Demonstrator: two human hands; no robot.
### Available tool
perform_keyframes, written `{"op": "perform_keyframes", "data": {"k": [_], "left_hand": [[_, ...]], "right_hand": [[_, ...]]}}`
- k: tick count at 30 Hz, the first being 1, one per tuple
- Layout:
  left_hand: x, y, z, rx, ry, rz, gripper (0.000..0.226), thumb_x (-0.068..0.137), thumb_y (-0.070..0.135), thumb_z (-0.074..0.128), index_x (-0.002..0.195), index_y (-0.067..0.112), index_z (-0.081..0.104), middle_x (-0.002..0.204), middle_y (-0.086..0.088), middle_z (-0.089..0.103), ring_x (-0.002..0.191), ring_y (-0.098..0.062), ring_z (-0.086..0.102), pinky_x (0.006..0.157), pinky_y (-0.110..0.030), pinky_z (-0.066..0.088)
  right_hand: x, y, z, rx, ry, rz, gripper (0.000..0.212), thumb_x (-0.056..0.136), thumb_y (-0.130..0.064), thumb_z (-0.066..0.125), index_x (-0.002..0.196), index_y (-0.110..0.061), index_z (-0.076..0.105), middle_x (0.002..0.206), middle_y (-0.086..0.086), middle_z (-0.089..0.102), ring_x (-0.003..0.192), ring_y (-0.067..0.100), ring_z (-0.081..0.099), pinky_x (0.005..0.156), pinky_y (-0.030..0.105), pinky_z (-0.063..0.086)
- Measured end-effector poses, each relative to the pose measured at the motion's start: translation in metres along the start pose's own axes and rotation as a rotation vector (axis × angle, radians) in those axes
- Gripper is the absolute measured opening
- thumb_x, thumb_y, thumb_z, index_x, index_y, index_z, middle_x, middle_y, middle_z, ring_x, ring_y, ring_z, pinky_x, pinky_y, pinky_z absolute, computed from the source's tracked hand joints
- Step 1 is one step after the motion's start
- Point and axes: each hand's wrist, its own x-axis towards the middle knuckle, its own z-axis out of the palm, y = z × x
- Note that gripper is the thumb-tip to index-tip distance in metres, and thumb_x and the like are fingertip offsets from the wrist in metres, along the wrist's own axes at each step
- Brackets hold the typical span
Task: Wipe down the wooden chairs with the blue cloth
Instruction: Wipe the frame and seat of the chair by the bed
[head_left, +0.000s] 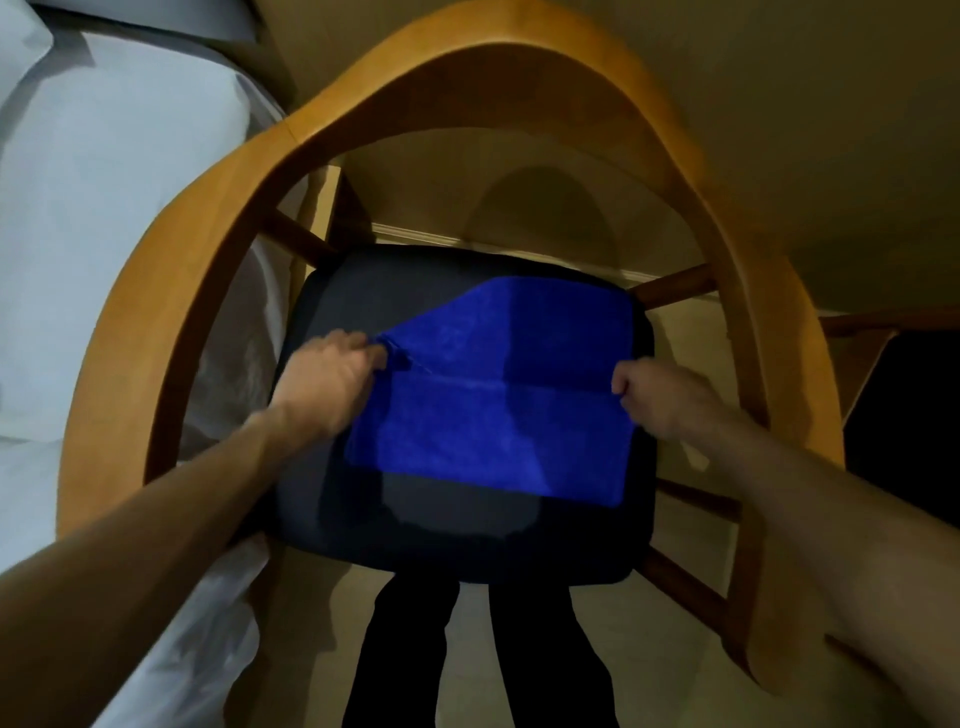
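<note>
1. Our left hand (332, 379) and right hand (662, 397) pinch the blue cloth (493, 410), spread on the dark seat cushion (332, 509).
2. The wooden chair (467, 57) arcs around; white sheeting (104, 234) crowds its left side.

Dim indoor light, warm yellowish cast. Head-shaped shadow on wall (545, 208) at 12 o'clock, so light comes from behind viewer. Strong wide-angle distortion: chair frame (467, 57) bows into arch, forearms stretch toward 7 and 4 o'clock corners. Overall soft, blocky compression. Blue cloth (493, 405) oversaturated. Seat cushion (337, 312) nearly black, detail lost.
</note>
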Motion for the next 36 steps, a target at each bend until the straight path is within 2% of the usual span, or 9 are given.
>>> {"op": "perform_keyframes", "data": {"k": [10,15,18,22,24,28,31,33,36], "left_hand": [[0.064,0.013,-0.044,0.023,0.293,-0.1,0.039,0.088,0.021,0.06,0.125,0.019,0.048,0.118,-0.01,0.051,0.106,-0.028,0.05,0.092,-0.045,0.043],[0.026,0.03,0.004,0.118,0.026,0.152,0.05,0.087,0.035,0.058,0.133,0.023,0.042,0.132,-0.006,0.043,0.113,-0.023,0.046,0.095,-0.036,0.038],[0.003,0.039,0.041,0.192,-0.159,0.109,0.075,0.084,0.045,0.061,0.146,0.025,0.024,0.144,-0.004,0.029,0.125,-0.022,0.037,0.105,-0.035,0.032],[0.0,0.039,0.06,0.278,-0.127,0.061,0.081,0.082,0.036,0.067,0.146,0.022,0.019,0.146,-0.005,0.028,0.129,-0.024,0.033,0.108,-0.038,0.031],[0.01,0.035,0.053,0.293,-0.159,0.093,0.075,0.086,0.034,0.064,0.146,0.025,0.02,0.146,-0.004,0.029,0.128,-0.023,0.034,0.107,-0.038,0.031],[0.052,0.026,0.012,0.181,-0.185,0.032,0.044,0.089,0.035,0.056,0.13,0.033,0.043,0.128,0.001,0.05,0.115,-0.02,0.05,0.101,-0.04,0.035],[0.088,0.016,-0.023,-0.003,0.007,-0.122,0.041,0.085,0.026,0.061,0.123,0.028,0.046,0.119,-0.004,0.053,0.11,-0.025,0.052,0.1,-0.045,0.039],[0.109,0.007,-0.041,-0.023,0.142,-0.139,0.045,0.085,0.02,0.062,0.126,0.025,0.045,0.118,-0.006,0.053,0.109,-0.027,0.052,0.096,-0.047,0.041],[0.128,0.004,-0.051,0.005,0.117,-0.109,0.058,0.082,0.023,0.066,0.133,0.026,0.038,0.128,-0.008,0.048,0.115,-0.028,0.049,0.096,-0.047,0.042]], "right_hand": [[0.042,-0.004,-0.021,-0.073,0.68,-0.007,0.034,0.087,-0.013,0.064,0.118,-0.015,0.052,0.116,0.012,0.055,0.096,0.028,0.057,0.071,0.037,0.047],[0.016,-0.005,0.035,-0.197,0.469,-0.185,0.044,0.089,-0.044,0.059,0.126,-0.025,0.044,0.131,0.004,0.046,0.111,0.023,0.05,0.088,0.038,0.048],[-0.002,-0.007,0.068,-0.318,0.277,-0.301,0.05,0.087,-0.051,0.059,0.128,-0.027,0.045,0.135,0.0,0.039,0.118,0.022,0.045,0.095,0.038,0.039],[-0.006,0.004,0.074,-0.359,0.267,-0.216,0.058,0.079,-0.025,0.072,0.131,-0.026,0.045,0.133,0.0,0.042,0.121,0.021,0.046,0.104,0.043,0.032],[-0.002,0.005,0.062,-0.298,0.283,-0.23,0.035,0.081,-0.019,0.069,0.113,-0.024,0.055,0.11,-0.002,0.053,0.103,0.018,0.055,0.1,0.042,0.037],[0.019,0.008,0.019,0.047,0.369,-0.197,0.012,0.091,-0.03,0.056,0.085,-0.031,0.046,0.077,-0.011,0.05,0.064,0.005,0.05,0.062,0.029,0.044],[0.049,0.008,-0.013,0.227,0.441,-0.038,0.004,0.095,-0.034,0.051,0.098,-0.033,0.049,0.089,-0.01,0.055,0.066,0.001,0.051,0.051,0.022,0.034],[0.065,0.005,-0.027,0.292,0.462,0.079,0.025,0.096,-0.031,0.052,0.12,-0.024,0.049,0.107,-0.002,0.057,0.072,0.004,0.05,0.055,0.023,0.035],[0.068,-0.01,-0.031,-0.003,0.454,0.026,0.045,0.092,-0.034,0.059,0.13,-0.019,0.04,0.126,0.008,0.052,0.094,0.02,0.055,0.067,0.032,0.046]]}}
